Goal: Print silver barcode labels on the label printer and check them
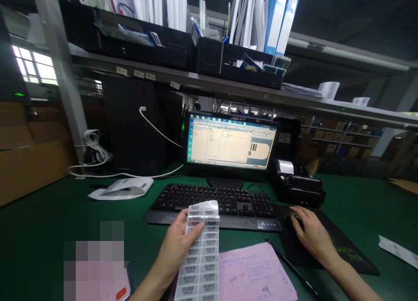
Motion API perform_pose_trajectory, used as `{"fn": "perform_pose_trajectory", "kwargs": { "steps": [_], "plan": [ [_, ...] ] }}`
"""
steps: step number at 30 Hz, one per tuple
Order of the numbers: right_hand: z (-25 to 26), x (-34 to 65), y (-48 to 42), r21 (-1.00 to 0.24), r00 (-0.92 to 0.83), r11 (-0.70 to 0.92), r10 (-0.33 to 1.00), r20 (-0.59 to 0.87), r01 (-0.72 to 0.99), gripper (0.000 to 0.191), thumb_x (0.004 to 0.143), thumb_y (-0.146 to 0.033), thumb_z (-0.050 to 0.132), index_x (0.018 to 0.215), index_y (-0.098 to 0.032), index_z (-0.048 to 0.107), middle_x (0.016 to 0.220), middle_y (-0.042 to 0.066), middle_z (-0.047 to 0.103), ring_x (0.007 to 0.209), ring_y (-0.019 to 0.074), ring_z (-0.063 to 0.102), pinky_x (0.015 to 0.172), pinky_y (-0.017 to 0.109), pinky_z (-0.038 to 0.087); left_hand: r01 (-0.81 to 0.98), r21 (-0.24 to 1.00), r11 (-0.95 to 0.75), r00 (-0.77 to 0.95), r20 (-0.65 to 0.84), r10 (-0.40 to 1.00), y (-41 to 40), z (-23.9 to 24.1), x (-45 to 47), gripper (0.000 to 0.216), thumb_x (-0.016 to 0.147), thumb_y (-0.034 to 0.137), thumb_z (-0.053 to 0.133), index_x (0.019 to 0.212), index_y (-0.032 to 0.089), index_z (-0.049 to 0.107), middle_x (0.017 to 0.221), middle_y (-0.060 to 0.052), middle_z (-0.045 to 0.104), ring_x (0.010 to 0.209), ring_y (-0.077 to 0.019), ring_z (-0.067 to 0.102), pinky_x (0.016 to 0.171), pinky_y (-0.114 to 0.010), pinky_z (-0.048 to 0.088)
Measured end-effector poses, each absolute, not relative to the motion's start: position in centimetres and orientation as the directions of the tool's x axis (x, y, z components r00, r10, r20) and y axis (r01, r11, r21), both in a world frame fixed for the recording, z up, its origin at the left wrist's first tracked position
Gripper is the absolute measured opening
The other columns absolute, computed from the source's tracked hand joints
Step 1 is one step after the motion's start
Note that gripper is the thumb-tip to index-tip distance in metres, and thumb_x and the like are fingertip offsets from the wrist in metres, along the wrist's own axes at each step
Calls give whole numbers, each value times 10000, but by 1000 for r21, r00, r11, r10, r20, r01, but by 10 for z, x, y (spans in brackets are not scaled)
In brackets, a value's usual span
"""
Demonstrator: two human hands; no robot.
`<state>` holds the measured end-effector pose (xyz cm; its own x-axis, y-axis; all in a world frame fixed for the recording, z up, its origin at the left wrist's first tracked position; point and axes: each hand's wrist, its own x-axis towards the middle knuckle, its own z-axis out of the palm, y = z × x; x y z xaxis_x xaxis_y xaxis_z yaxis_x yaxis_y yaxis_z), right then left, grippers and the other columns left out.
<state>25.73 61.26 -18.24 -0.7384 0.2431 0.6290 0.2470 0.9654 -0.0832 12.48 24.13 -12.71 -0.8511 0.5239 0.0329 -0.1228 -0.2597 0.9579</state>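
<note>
My left hand (176,244) is closed on a long strip of barcode labels (200,257), thumb pressed on its face, holding it upright in front of the black keyboard (215,201). My right hand (310,233) lies curled over a black mouse (294,218) on a dark mouse pad (346,253), to the right of the keyboard. Only the front tip of the mouse shows under the fingers. A pink form (254,272) lies on the green desk (359,205) between my hands, with a black pen (290,266) beside it.
A monitor (228,140) showing a label program stands behind the keyboard. A black label printer (297,183) sits to its right, a white barcode scanner (124,188) with cable to the left. A shelf (228,85) overhead carries file trays. Cardboard boxes (29,153) stand at the left.
</note>
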Motion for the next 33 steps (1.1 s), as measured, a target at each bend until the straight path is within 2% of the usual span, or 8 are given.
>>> {"fn": "perform_pose_trajectory", "kwargs": {
  "steps": [5,9,14,19,23,33],
  "plan": [
    [-218,287,619,-80,-682,923,335,650,377,461,840,-495,476,1205,-219,532,1173,114,564,1036,273,574,863,433,509,-133,959,-252,-842,24,539,241,-131,121,463,728,347,710,1070,197,436,867,-46,703,616,-177,654,607,-295,526],
    [-221,288,613,-69,-692,922,333,641,380,455,826,-449,492,1219,-221,525,1161,113,557,1030,272,570,853,427,512,-142,963,-231,-850,1,527,241,-132,120,491,707,357,727,1080,202,447,871,-47,704,677,-207,673,617,-305,536],
    [-216,287,610,-57,-686,901,368,628,430,440,825,-393,487,1222,-208,526,1196,130,529,1054,286,550,866,439,499,-148,970,-191,-852,-27,523,241,-131,120,499,707,355,729,1095,206,452,930,-60,702,660,-196,672,625,-309,545],
    [-217,288,610,-64,-699,915,348,625,398,392,849,-403,466,1183,-216,554,1197,118,530,1062,272,547,883,427,491,-145,972,-184,-854,-29,520,241,-131,121,476,723,348,720,1089,207,450,954,-64,698,699,-202,679,639,-301,548],
    [-217,289,610,-68,-710,923,338,618,380,379,853,-398,471,1182,-229,555,1182,106,535,1059,259,547,898,420,483,-140,975,-175,-851,-28,525,242,-131,122,443,754,342,695,1096,214,443,941,-51,700,653,-174,669,637,-294,546],
    [-218,288,612,-67,-726,928,330,603,366,368,860,-404,463,1172,-235,559,1190,99,523,1075,255,539,918,416,476,-132,977,-170,-857,-27,514,243,-129,122,463,731,344,712,1085,205,449,921,-54,702,616,-173,661,604,-289,541]
  ]
}}
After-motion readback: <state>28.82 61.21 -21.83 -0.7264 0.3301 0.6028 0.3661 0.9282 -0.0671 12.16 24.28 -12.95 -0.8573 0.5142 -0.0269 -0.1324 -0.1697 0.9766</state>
